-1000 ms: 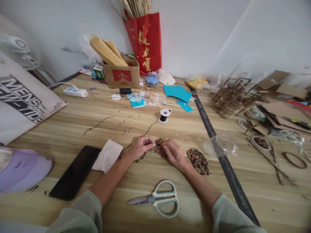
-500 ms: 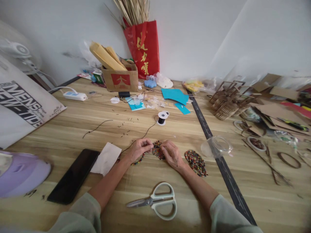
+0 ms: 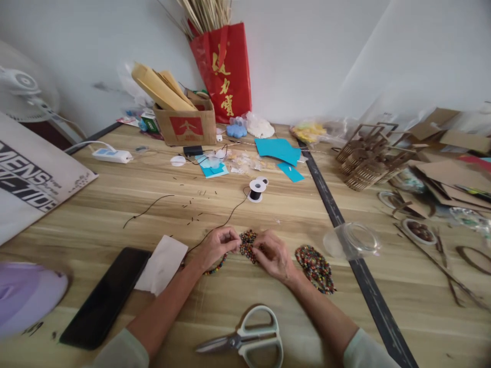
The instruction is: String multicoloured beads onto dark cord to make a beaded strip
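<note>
Small multicoloured beads (image 3: 248, 244) lie in a loose pile between my two hands. My left hand (image 3: 220, 246) is closed in a pinch at the pile's left side. From under it curves a short beaded cord (image 3: 217, 267), which seems to lead up to the pinched fingertips. On the pile's right edge, the fingers of my right hand (image 3: 273, 254) are bent together among the beads; what they grip is too small to see. A coil of strung beads (image 3: 315, 269) rests right of that hand. Black cord runs from a white spool (image 3: 257, 190) towards my left wrist.
Scissors (image 3: 245, 337) lie near me, blades pointing left. A phone (image 3: 105, 296) and white paper (image 3: 163, 263) are on the left. Beyond are blue paper (image 3: 276, 150), a cardboard box (image 3: 186, 125) and a red bag (image 3: 226, 71). Small woven baskets (image 3: 364, 158) stand at right.
The view has shifted slightly, so near things sit lower in the picture. Both hands stay at the bead pile, with only slight finger movement.
</note>
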Action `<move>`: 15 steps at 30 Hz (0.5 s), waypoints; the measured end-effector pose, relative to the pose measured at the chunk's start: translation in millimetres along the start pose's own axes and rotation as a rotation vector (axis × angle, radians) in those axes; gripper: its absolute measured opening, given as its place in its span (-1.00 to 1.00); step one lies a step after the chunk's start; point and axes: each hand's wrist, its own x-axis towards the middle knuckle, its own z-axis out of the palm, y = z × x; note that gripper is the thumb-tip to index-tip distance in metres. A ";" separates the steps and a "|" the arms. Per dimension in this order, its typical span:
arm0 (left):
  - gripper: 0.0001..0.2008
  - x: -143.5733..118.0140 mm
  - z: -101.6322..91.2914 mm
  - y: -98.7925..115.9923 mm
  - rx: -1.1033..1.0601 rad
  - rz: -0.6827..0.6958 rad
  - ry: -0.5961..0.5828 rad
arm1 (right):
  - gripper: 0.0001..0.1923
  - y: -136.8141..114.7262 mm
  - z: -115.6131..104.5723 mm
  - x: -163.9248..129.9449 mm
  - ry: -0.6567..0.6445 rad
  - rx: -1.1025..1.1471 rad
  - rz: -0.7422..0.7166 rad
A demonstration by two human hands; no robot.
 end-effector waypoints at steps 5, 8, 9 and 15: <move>-0.76 0.1 -1.7 1.0 0.015 -0.026 0.001 | -0.89 -1.3 2.2 -4.4 -0.167 -0.142 -0.122; -0.78 0.1 -2.4 1.2 0.033 -0.038 -0.008 | -0.91 1.2 2.9 -7.7 -0.206 -0.235 -0.135; -0.79 0.2 -2.5 1.0 0.040 -0.040 -0.008 | -0.92 2.0 3.0 -8.3 -0.208 -0.252 -0.129; -0.81 0.8 -2.5 -0.3 0.042 -0.069 -0.017 | -0.94 1.8 1.9 -7.7 -0.229 -0.247 -0.107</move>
